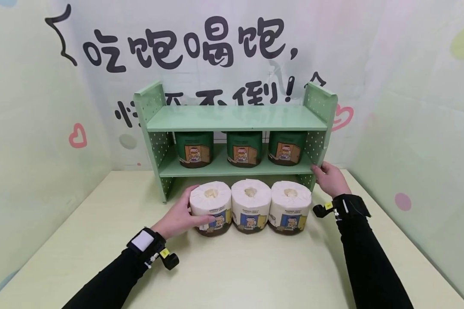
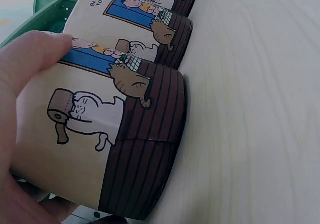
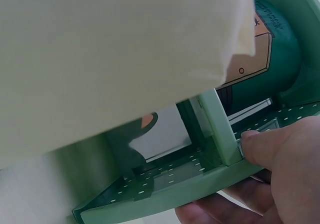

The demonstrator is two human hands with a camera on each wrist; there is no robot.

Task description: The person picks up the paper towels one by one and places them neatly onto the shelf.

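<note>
Three white-wrapped toilet paper rolls stand upright in a row on the table before a light green two-tier shelf (image 1: 237, 119). My left hand (image 1: 178, 219) holds the leftmost roll (image 1: 212, 204), thumb across its front and fingers behind its far left side. Beside it, touching, is the middle roll (image 1: 251, 204), then the right roll (image 1: 291, 204). With my right hand (image 1: 333, 180) I grip the shelf's right side panel near the lower board. The right wrist view shows my thumb (image 3: 260, 146) on the inner face of this perforated panel (image 3: 170, 196) and fingers around its outside.
Three green-wrapped rolls, left (image 1: 195, 148), middle (image 1: 244, 148) and right (image 1: 288, 148), stand on the lower board under the top board. A printed cloth backdrop (image 1: 232, 77) hangs behind the shelf. Pale walls flank the wooden table (image 1: 232, 270).
</note>
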